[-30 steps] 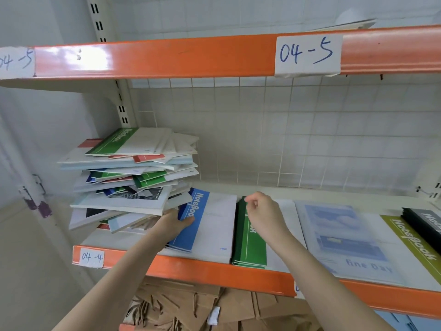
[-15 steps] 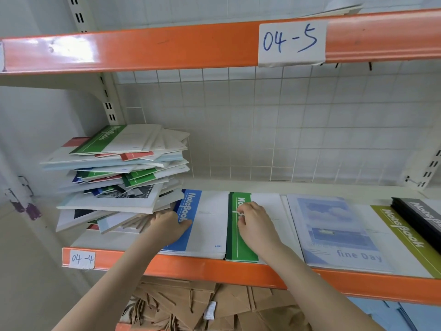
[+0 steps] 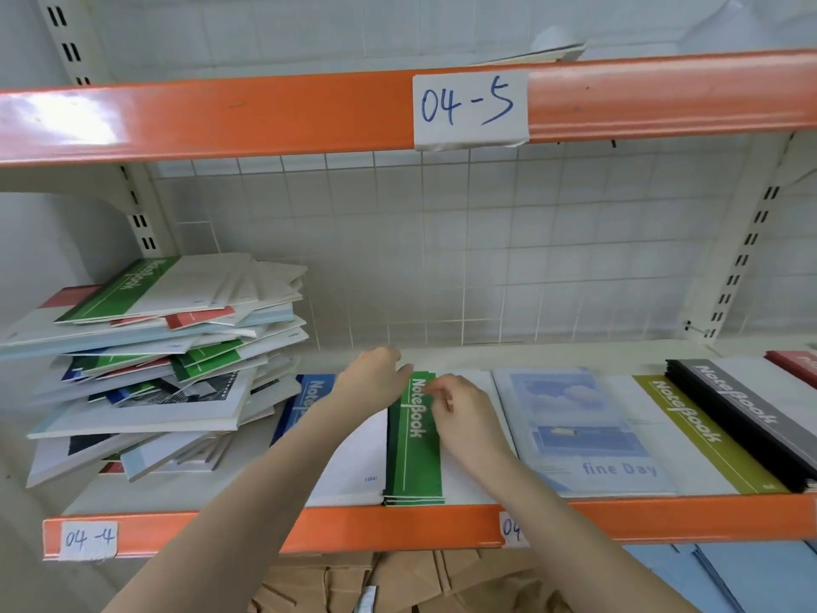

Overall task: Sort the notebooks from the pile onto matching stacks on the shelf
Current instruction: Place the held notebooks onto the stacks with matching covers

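Observation:
A tall, untidy pile of mixed notebooks (image 3: pixel 146 360) leans at the left end of the shelf (image 3: pixel 221 528). To its right lie sorted stacks: a blue-spined notebook (image 3: pixel 309 400), a green-spined stack (image 3: pixel 413 462), a pale blue "fine Day" stack (image 3: pixel 588 431), an olive one (image 3: pixel 689 426), a black one (image 3: pixel 742 409) and a red one (image 3: pixel 796 362) at the frame edge. My left hand (image 3: pixel 371 378) lies over the blue notebook's far end and touches the green stack's far left corner. My right hand (image 3: pixel 460 404) rests with bent fingertips on the top green cover.
An orange beam labelled 04-5 (image 3: pixel 265 112) runs overhead. A white wire grid (image 3: pixel 442 258) backs the shelf. Brown paper bags (image 3: pixel 353 581) lie under the shelf, and blue sheets (image 3: pixel 751 577) lie at the lower right.
My left hand left the foot of the pile and moved right to the green stack's far corner. The right hand stayed on the green cover. The camera tilted up and right.

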`<act>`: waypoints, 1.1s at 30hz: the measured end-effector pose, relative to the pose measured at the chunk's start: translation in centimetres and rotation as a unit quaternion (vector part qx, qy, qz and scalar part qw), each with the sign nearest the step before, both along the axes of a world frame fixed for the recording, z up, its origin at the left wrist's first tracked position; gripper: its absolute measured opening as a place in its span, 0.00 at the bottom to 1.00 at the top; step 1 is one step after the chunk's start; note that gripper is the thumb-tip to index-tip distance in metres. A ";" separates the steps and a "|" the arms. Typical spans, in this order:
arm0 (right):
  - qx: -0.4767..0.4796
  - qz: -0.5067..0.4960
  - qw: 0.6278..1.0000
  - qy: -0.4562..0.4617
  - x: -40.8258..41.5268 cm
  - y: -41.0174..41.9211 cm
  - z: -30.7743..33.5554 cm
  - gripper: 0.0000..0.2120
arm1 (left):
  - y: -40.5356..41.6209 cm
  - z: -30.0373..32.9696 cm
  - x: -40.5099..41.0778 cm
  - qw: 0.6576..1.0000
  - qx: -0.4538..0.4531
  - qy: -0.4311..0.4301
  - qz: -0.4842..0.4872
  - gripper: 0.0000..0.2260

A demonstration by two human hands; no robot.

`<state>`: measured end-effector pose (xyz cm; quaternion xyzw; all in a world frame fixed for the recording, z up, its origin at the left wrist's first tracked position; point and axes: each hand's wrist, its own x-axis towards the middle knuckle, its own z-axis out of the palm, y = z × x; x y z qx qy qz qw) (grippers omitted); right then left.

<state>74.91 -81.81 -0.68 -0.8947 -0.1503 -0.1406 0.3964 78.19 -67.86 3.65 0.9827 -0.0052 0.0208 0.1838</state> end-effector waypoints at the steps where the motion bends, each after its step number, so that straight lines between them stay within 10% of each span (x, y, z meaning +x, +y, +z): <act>1: -0.011 0.027 1.000 0.010 -0.4 -0.8 0.3 0.12 | -0.4 -0.6 1.0 1.000 -0.015 -0.002 -0.008 0.16; 9: -0.204 0.209 0.953 0.077 -4.0 -4.9 0.4 0.27 | -1.2 -5.5 4.3 0.997 -0.049 -0.043 -0.036 0.16; 27: -0.222 0.214 0.949 0.069 -4.1 -5.4 -0.4 0.29 | -1.7 -6.1 4.1 0.994 0.028 -0.103 -0.012 0.13; 33: -0.100 0.097 0.989 0.042 -4.4 -7.8 1.5 0.18 | -5.1 -5.0 1.8 0.983 -0.004 -0.161 -0.086 0.15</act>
